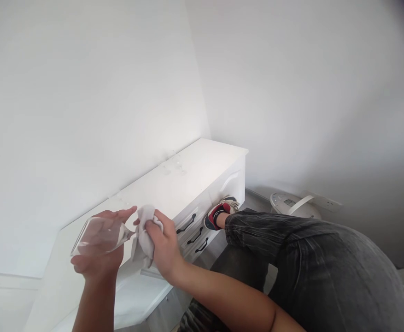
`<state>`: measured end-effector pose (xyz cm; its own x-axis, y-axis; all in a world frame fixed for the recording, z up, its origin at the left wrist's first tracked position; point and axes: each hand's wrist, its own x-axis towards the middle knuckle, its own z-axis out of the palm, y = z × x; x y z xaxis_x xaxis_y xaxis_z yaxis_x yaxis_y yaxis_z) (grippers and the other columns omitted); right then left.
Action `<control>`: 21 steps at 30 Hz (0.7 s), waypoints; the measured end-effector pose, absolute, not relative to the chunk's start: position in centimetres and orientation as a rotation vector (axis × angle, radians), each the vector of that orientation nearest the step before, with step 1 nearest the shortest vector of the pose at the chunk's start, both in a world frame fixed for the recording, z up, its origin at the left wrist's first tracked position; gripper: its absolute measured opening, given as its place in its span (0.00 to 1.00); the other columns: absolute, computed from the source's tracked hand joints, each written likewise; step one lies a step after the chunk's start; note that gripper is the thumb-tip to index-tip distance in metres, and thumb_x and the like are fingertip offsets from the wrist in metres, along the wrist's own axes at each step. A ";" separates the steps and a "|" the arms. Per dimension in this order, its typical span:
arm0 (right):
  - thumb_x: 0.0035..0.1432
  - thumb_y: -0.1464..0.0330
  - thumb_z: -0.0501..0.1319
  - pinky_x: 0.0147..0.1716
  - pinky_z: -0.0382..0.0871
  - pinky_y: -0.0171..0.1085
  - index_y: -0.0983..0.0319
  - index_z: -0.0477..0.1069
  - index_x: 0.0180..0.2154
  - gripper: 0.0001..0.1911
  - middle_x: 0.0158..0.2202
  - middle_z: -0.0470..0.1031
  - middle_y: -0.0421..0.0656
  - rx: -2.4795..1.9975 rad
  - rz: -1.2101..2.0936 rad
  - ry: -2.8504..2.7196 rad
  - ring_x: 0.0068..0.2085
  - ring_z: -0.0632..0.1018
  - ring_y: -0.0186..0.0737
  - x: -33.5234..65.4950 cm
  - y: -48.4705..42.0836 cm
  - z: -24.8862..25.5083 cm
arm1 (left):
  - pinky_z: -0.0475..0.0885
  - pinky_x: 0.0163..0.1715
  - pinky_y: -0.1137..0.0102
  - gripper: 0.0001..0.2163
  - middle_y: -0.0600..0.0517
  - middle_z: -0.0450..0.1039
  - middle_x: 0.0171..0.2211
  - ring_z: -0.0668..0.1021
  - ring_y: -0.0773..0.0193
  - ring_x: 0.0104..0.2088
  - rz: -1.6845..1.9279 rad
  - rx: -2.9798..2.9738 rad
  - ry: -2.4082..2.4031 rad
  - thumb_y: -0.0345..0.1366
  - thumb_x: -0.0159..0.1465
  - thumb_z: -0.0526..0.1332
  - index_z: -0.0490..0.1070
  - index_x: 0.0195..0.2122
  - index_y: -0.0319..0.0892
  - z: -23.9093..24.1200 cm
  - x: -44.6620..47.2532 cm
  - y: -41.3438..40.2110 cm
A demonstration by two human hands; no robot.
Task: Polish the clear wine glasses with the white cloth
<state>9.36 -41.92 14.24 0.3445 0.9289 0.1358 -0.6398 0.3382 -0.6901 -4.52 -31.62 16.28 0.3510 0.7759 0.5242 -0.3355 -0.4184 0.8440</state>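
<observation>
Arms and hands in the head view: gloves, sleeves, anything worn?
Left hand and right hand are ungloved; no sleeve shows on the left forearm or right forearm, and no watch. A thin dark line crosses the latter; band or crease, can't tell.

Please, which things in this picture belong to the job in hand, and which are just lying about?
In the job:
- clear glass, in the left hand
- white cloth, in the right hand

Apparently lying about:
- pale appliance, near the wall
- faint clear objects on the cabinet; role unclear

Head-worn view, near, looking forward, downward
</observation>
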 end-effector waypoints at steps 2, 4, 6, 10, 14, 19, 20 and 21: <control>0.68 0.64 0.56 0.38 0.67 0.37 0.58 0.75 0.38 0.10 0.33 0.71 0.40 -0.648 0.868 -0.739 0.34 0.71 0.37 9.8 -43.0 14.8 | 0.84 0.36 0.55 0.36 0.44 0.85 0.40 0.84 0.38 0.49 1.320 1.577 0.345 0.72 0.47 0.69 0.82 0.47 0.50 16.2 -4.6 -31.5; 0.68 0.64 0.56 0.39 0.68 0.37 0.58 0.76 0.39 0.11 0.33 0.72 0.40 -0.639 0.853 -0.765 0.35 0.71 0.38 10.0 -43.3 15.2 | 0.84 0.39 0.53 0.38 0.44 0.85 0.39 0.85 0.39 0.46 1.354 1.589 0.298 0.74 0.46 0.68 0.82 0.47 0.49 16.2 -4.5 -31.4; 0.66 0.63 0.57 0.36 0.68 0.36 0.58 0.76 0.39 0.10 0.31 0.72 0.40 -0.596 1.031 -0.598 0.33 0.71 0.38 10.0 -42.7 15.2 | 0.84 0.39 0.54 0.38 0.45 0.85 0.40 0.86 0.40 0.46 1.358 1.576 0.322 0.73 0.44 0.69 0.82 0.46 0.49 16.2 -4.2 -31.5; 0.52 0.68 0.63 0.29 0.66 0.33 0.60 0.79 0.38 0.11 0.30 0.74 0.40 -0.440 1.397 -0.280 0.30 0.72 0.37 9.8 -40.8 14.9 | 0.84 0.39 0.55 0.35 0.46 0.84 0.43 0.85 0.40 0.48 1.342 1.605 0.449 0.69 0.44 0.74 0.82 0.45 0.48 16.5 -3.6 -32.0; 0.48 0.68 0.66 0.25 0.64 0.31 0.60 0.79 0.33 0.08 0.30 0.75 0.40 -0.422 1.297 -0.235 0.29 0.71 0.35 10.4 -40.1 15.0 | 0.83 0.46 0.50 0.35 0.47 0.84 0.43 0.85 0.38 0.49 1.328 1.692 0.436 0.69 0.44 0.74 0.82 0.45 0.49 16.6 -3.4 -32.6; 0.49 0.69 0.64 0.25 0.63 0.31 0.60 0.76 0.34 0.07 0.27 0.70 0.38 -0.459 1.356 -0.238 0.28 0.70 0.34 10.6 -40.1 14.6 | 0.80 0.54 0.47 0.33 0.46 0.85 0.45 0.85 0.40 0.50 1.311 1.855 0.429 0.69 0.50 0.71 0.81 0.47 0.49 16.7 -2.3 -33.0; 0.52 0.68 0.63 0.25 0.63 0.31 0.60 0.75 0.35 0.07 0.28 0.69 0.38 -0.493 1.311 -0.263 0.29 0.70 0.35 10.3 -40.3 14.3 | 0.79 0.54 0.48 0.34 0.46 0.85 0.46 0.85 0.41 0.49 1.351 1.880 0.442 0.70 0.51 0.70 0.81 0.47 0.48 16.6 -1.9 -33.1; 0.56 0.66 0.61 0.26 0.63 0.31 0.59 0.74 0.36 0.06 0.29 0.68 0.38 -0.542 1.215 -0.325 0.30 0.70 0.35 10.1 -40.4 14.0 | 0.79 0.54 0.50 0.34 0.45 0.85 0.46 0.85 0.43 0.48 1.412 1.869 0.466 0.71 0.53 0.68 0.80 0.46 0.47 16.5 -1.6 -33.3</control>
<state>10.06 -40.43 13.98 0.3248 0.9445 -0.0485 -0.7942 0.2445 -0.5564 -1.58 -33.27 16.52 0.3296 0.6683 0.6668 -0.1402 -0.6638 0.7346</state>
